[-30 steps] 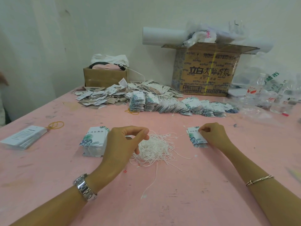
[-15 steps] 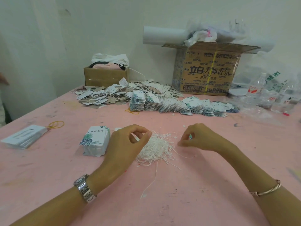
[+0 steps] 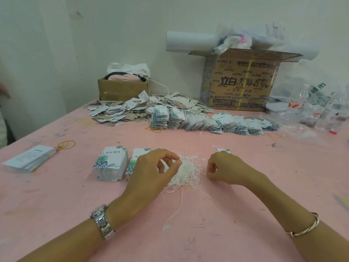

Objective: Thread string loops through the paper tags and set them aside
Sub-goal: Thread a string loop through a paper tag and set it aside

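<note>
A tangle of white string loops (image 3: 186,173) lies on the pink table (image 3: 207,233) between my hands. My left hand (image 3: 153,173) hovers over the tangle's left side, thumb and forefinger pinching a strand. At the tangle's right edge my right hand (image 3: 226,168) is curled, its fingertips pinched on thin strands. A leaf-printed paper tag (image 3: 224,150) peeks out behind that hand. Two stacks of leaf-printed tags (image 3: 111,163) stand left of my left hand, the nearer one partly hidden by it. One loose string (image 3: 175,210) trails toward me.
Threaded tags (image 3: 217,122) lie in a fanned row at the back, with a loose heap of tags (image 3: 128,110) to their left. Behind stand a small box (image 3: 120,91) and a big carton (image 3: 243,82). White cards (image 3: 28,159), a rubber band (image 3: 66,144) and bottles (image 3: 300,103) sit at the sides.
My right hand left the small tag stack and moved left to the string tangle's edge. My left hand stayed over the tangle, its thumb and forefinger still pinched.
</note>
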Action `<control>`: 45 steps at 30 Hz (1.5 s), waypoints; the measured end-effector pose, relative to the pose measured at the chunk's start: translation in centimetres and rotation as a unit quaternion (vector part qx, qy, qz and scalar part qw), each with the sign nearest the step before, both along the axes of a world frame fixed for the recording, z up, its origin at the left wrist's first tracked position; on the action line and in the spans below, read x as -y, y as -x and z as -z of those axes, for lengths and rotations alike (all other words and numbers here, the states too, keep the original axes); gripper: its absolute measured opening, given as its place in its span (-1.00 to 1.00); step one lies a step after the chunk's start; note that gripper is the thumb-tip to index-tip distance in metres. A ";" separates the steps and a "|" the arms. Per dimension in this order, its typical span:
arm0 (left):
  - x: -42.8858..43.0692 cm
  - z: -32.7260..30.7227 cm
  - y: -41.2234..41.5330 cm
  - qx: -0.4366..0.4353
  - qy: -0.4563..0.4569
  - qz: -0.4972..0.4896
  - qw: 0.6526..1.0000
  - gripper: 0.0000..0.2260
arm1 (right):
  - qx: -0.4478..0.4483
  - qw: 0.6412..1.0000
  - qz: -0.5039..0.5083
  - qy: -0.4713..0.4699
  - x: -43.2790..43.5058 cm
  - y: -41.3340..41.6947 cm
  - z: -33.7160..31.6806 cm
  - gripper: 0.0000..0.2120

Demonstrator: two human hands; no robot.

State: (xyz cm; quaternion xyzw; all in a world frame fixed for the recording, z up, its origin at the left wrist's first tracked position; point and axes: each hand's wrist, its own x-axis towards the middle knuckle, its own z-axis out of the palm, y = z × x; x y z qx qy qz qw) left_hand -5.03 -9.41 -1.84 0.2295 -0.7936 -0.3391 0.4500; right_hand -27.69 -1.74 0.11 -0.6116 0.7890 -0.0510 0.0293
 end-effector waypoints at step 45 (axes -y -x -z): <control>0.7 -0.9 -0.1 0.020 -0.096 0.036 0.995 -0.87 | 0.299 0.947 0.104 0.049 -0.6 -1.5 -1.8 -0.89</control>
